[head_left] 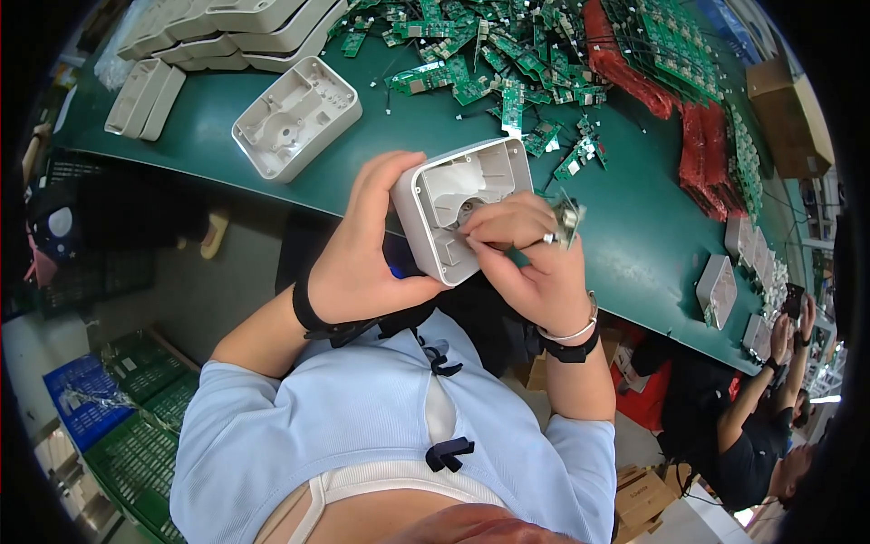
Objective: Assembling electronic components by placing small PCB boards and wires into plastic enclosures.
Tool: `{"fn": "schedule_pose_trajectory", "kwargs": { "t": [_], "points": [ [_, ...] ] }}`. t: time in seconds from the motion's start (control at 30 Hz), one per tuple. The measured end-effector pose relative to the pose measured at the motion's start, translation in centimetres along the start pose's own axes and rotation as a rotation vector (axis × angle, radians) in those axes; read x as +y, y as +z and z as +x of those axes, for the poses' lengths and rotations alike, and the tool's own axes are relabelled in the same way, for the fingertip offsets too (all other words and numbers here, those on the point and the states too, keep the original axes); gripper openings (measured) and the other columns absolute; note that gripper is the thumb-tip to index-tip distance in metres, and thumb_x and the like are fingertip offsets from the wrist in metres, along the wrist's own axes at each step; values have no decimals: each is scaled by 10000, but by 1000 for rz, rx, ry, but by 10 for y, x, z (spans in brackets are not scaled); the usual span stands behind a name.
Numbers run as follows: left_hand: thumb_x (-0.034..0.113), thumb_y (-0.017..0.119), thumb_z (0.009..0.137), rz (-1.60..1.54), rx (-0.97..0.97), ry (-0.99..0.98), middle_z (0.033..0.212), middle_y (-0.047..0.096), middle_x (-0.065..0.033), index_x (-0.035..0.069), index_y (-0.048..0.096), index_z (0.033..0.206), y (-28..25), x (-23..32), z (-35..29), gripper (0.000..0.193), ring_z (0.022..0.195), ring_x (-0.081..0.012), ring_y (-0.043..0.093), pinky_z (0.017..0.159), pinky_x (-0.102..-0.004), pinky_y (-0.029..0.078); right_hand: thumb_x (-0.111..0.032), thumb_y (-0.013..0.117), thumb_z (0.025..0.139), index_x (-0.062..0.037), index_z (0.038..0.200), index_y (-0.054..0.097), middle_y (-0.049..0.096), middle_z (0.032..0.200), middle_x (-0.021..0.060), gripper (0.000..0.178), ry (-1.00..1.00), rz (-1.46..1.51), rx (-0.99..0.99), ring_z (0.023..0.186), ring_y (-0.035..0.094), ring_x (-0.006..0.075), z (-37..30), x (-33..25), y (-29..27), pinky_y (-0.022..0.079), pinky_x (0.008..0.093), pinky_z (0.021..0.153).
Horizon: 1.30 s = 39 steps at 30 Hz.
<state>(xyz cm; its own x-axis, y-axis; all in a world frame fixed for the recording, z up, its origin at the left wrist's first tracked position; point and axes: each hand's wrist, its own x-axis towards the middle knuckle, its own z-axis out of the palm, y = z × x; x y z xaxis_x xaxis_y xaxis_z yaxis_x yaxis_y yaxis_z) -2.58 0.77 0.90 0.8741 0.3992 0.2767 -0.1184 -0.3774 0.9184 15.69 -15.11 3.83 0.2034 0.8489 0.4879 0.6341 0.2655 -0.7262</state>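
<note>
Off-white plastic housing (421, 227) is sitting tilted in front of me over the counter's near edge, open side facing up. Left hand (358, 258) is gripping its outer wall. Right hand (533, 245) is reaching in, fingertips pinching; can't tell on what, since that hand is blocking part of the interior. Small metallic part (568, 223) is sticking out beside its knuckles.

Loose green circuit boards (512, 104) are crowding the counter just beyond. Second housing (297, 120) is lying open to the left, stacked housings (236, 41) behind it. Red bubble wrap (625, 68) and a board stack (675, 54) are walling off the right, cardboard box (790, 122) past them.

Green counter (625, 249) is curving across the view. Crates (140, 462) are standing on the grey floor (217, 290) at left; co-worker (739, 435) is working far right.
</note>
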Motion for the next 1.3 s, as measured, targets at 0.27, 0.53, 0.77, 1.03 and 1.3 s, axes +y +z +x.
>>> {"fn": "schedule_pose_trajectory", "kwargs": {
  "t": [0.27,0.53,0.77,1.03,1.3],
  "points": [
    [101,940,708,-35,-9,-32,1557,362,-195,46,274,1624,2,2,-1,1134,1430,-348,480,1144,-446,488,85,743,811,-13,924,692,796,1006,103,158,-10,-266,121,832,719,238,1,-13,14,562,337,737],
    [86,931,719,-92,-16,-81,1569,339,-206,53,248,1637,5,6,-3,1145,1432,-356,476,1140,-446,488,119,729,803,0,921,704,797,974,109,169,162,-69,205,819,729,202,-11,-4,26,580,287,697],
    [72,920,722,1,-27,-56,1575,327,-211,58,233,1642,2,9,-3,1149,1439,-368,462,1137,-448,483,94,795,823,5,916,717,794,958,103,150,150,-39,208,813,727,168,-8,-9,26,587,265,696],
    [60,909,722,-48,-24,-70,1574,324,-218,59,233,1641,3,6,-4,1141,1430,-375,466,1130,-447,490,54,844,828,1,915,719,797,960,101,162,191,-87,245,747,722,157,-10,-6,30,580,267,688],
    [36,895,714,-15,-22,-64,1574,322,-213,68,236,1637,4,10,-4,1135,1424,-370,471,1112,-437,505,53,843,797,-25,891,703,785,889,86,185,91,-307,260,712,720,170,-6,-17,37,559,278,651]
  ]
}}
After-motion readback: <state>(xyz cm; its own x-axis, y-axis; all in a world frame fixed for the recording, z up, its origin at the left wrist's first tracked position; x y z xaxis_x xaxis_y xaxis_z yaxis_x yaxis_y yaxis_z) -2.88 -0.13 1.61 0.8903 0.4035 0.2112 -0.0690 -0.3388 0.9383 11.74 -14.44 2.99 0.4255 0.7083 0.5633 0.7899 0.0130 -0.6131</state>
